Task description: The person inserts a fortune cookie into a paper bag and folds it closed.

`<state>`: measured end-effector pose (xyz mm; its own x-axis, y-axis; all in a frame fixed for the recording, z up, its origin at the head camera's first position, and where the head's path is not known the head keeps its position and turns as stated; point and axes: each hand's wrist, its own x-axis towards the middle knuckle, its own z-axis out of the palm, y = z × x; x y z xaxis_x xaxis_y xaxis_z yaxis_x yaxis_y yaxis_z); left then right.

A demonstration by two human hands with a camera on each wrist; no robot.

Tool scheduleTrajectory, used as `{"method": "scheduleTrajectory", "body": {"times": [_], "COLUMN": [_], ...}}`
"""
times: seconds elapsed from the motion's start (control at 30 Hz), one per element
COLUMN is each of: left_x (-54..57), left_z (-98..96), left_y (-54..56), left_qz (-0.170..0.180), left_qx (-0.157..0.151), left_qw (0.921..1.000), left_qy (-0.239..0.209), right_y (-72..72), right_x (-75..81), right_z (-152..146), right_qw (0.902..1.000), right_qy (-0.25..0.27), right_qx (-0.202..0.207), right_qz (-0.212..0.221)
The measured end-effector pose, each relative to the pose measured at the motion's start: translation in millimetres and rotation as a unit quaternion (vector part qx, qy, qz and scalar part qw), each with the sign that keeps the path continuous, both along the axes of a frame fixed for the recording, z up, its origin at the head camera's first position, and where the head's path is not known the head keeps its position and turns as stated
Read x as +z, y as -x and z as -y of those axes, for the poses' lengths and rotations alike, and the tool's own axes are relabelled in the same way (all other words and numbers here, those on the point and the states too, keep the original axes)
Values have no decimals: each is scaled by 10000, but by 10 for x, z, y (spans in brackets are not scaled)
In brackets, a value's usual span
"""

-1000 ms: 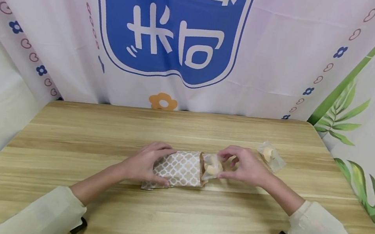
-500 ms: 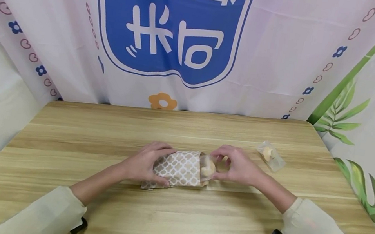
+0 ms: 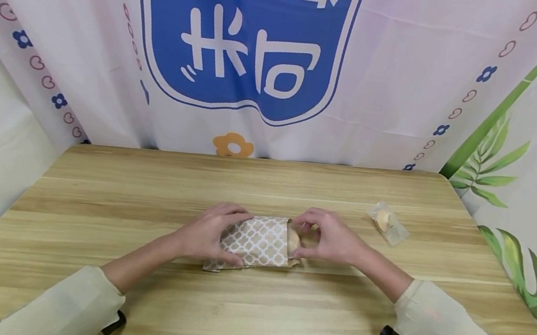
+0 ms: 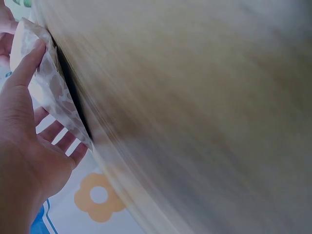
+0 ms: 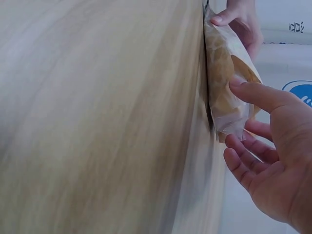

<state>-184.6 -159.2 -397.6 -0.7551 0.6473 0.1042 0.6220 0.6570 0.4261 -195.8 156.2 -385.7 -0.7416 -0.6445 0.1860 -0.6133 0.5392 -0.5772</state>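
A tan paper bag [image 3: 261, 240] with a white lattice print lies on its side on the wooden table [image 3: 228, 315], its mouth facing right. My left hand [image 3: 211, 232] grips the bag's closed end, thumb on the near side and fingers on the far side. At the mouth, my right hand [image 3: 332, 239] holds a fortune cookie [image 3: 293, 243] in a clear wrapper between thumb and fingers. Most of that cookie is inside the bag. In the right wrist view, the wrapper's end [image 5: 230, 123] sticks out by the fingertips, and the thumb presses at the bag's opening.
Another clear-wrapped fortune cookie [image 3: 385, 221] lies on the table, right of and beyond my right hand. Behind the table's far edge hangs a white curtain [image 3: 384, 103] with a blue sign print. A leaf-patterned cloth [image 3: 536, 225] hangs at the right.
My right hand has moved left, pushing the wrapped cookie deeper into the bag's mouth. The left hand and the bag stay nearly in place. The other cookie lies still.
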Motion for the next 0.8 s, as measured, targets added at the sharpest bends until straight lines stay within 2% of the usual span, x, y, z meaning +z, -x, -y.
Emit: {"method": "scheduleTrajectory", "body": {"times": [0.2,0.37,0.47,0.6,0.8], "left_x": [-3,-7,-10,-11,-8], "left_z": [-12,-12,-11,-9,-11], "left_y": [6,7,6,10,9], "left_qz": [-3,-21,-12,-47,-89], "left_qx": [-40,-54,-50,-60,-70], "left_qw": [10000,10000,10000,10000,9999], "left_qy": [-33,-57,-59,-26,-15], "right_y": [7,8,2,-1,18], "right_x": [-30,-20,-10,1,-38], "right_z": [55,43,15,-14,-45], "right_qw": [9998,9999,9996,9991,9992], "right_qy": [174,63,27,12,64], "right_qx": [52,128,142,114,-62], "right_qz": [71,75,241,397,394]}}
